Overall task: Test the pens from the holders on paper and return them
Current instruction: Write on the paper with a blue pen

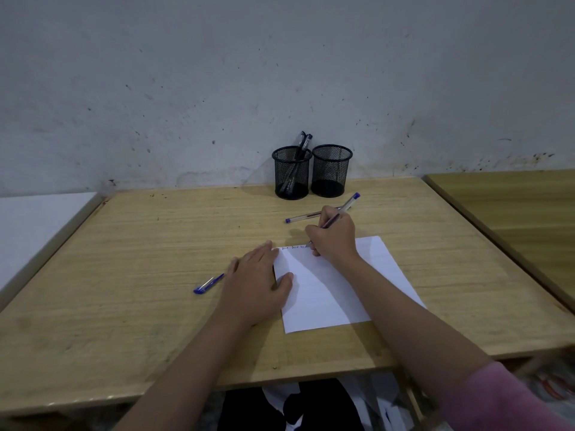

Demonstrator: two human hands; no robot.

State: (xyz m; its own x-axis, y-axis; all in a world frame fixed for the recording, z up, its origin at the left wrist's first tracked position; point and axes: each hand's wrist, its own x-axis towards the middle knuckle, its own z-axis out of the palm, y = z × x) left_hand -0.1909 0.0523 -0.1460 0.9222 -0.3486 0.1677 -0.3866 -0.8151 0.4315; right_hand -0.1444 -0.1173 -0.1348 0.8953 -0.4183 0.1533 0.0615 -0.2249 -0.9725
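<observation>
Wooden, pale and scuffed, the table (155, 244) before us carries a white sheet of paper (336, 290) lying a little askew near its front edge. We see the right hand (334, 237) closed around a pen (331, 221), fingers pinching the barrel, its tip touching the paper's top edge beside a few small written marks (292, 247). The blue end of that pen points up and away toward the wall (280, 73). The left hand (258, 284) lies flat and spread, palm down, its thumb pressing on the sheet's left edge while the other fingers rest on the bare wood.

Just left of that hand lies a blue pen cap (208, 284) with a pale clip. Beyond the right hand, a clear pen with blue ends (306, 216) lies flat on the table, partly hidden behind the knuckles.

Against the wall stand two black mesh holders, touching or nearly so. The left holder (292, 175) has two dark pens (303, 144) leaning inside it; the right holder (331, 172) shows none. A pink sleeve (497, 399) covers our right forearm.
</observation>
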